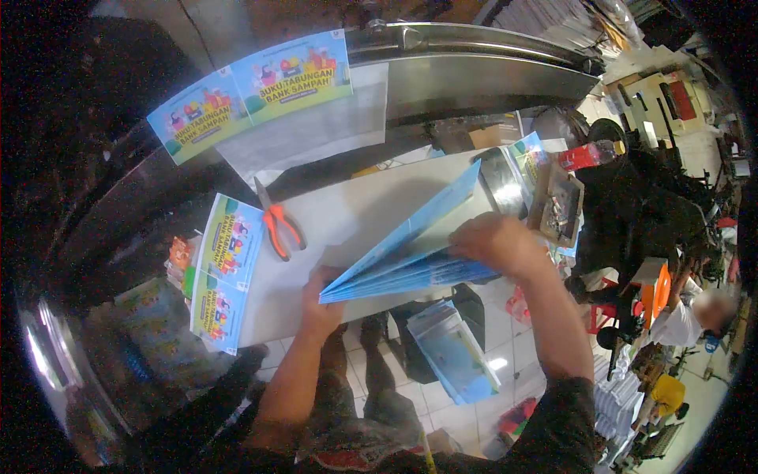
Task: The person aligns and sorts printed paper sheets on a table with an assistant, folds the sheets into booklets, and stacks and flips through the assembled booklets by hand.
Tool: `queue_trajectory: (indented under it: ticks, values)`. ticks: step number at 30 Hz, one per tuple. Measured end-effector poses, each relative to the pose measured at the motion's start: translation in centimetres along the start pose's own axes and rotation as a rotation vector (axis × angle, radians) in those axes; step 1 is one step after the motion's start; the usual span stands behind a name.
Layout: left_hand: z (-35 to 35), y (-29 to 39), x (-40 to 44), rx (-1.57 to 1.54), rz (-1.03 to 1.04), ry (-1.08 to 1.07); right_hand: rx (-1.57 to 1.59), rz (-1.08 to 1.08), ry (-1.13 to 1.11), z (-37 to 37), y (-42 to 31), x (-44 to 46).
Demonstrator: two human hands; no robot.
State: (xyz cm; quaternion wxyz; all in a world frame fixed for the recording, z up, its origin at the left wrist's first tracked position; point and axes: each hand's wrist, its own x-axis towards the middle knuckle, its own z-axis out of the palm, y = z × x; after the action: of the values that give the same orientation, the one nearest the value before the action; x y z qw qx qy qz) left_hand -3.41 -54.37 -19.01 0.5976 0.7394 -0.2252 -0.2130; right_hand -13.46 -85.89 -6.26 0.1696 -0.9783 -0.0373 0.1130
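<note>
A fanned stack of blue printed sheets [410,270] is tilted up over the white work table [316,209]. At its pointed left corner, my left hand [320,306] is closed on the sheets, its fingers partly hidden behind them. My right hand [497,245] grips the right end, fingers bent among the parted layers; I cannot tell how many sheets it pinches. Orange-handled pliers [278,223] lie on the table to the left of the stack. Left of the pliers rests a pile of printed covers [227,272] reading "Buku Tabungan Bank Sampah".
Two joined covers [253,95] hang by the metal machine bar [489,75]. At right are a wooden tray [557,205] with small items and a red-liquid bottle [588,155]. Bagged blue sheets [454,351] sit below the table. Other people, including one in a yellow shirt [667,393], are farther right.
</note>
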Motion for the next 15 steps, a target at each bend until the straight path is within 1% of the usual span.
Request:
queue_trajectory:
  ticks: [1,3,4,6,7,9,10,12,13,14,15]
  values:
    - [0.0,0.1,0.0,0.001,-0.011,0.001,0.002,0.003,0.002,-0.1,-0.2,0.2]
    - [0.1,0.2,0.1,0.002,-0.022,-0.002,-0.108,-0.031,0.015,-0.4,-0.7,0.4]
    - [0.1,0.3,0.2,0.014,0.007,0.004,-0.106,-0.03,0.016,-0.1,-0.7,0.3]
    - [0.1,0.0,0.2,0.025,0.035,0.011,0.042,0.076,0.166,0.7,-0.7,0.0]
    - [0.2,-0.5,0.1,0.01,0.052,0.018,0.042,0.076,0.164,0.6,-0.7,0.0]
    - [0.1,-0.9,0.0,-0.006,0.069,0.025,0.346,0.717,0.203,0.0,-1.2,0.2]
    - [0.0,-0.9,-0.1,0.02,0.058,0.016,0.346,0.717,0.203,0.3,-0.9,0.2]
    - [-0.2,-1.0,0.0,0.045,0.051,0.008,0.093,0.409,0.703,0.1,-0.6,0.4]
    - [-0.3,-1.0,0.1,0.062,0.063,-0.01,0.091,0.263,0.461,-0.6,-1.4,-0.9]
    - [-0.4,-1.1,0.0,0.082,0.07,-0.022,0.095,0.254,0.458,-1.3,-2.8,-0.8]
    - [-0.1,-1.6,-0.1,0.088,0.06,-0.005,-0.035,0.128,0.286,-1.6,-4.4,0.0]
